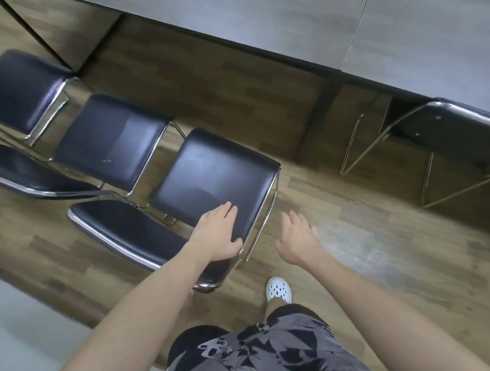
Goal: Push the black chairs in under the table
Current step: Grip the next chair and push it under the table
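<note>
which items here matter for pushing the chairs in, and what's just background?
Job:
near chair, left hand resting on it
middle chair
far chair
tucked chair on the right
table
right hand, free

Background:
wood floor
white shoe

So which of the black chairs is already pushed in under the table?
The chair on the far right: its seat is tucked beneath the table edge. The three chairs on the left stand clear of it on open floor.

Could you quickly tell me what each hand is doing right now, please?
Left hand: open, palm resting flat on the nearest black chair where seat meets backrest, gripping nothing.
Right hand: open, fingers spread, empty, above the floor beside that chair.
</note>
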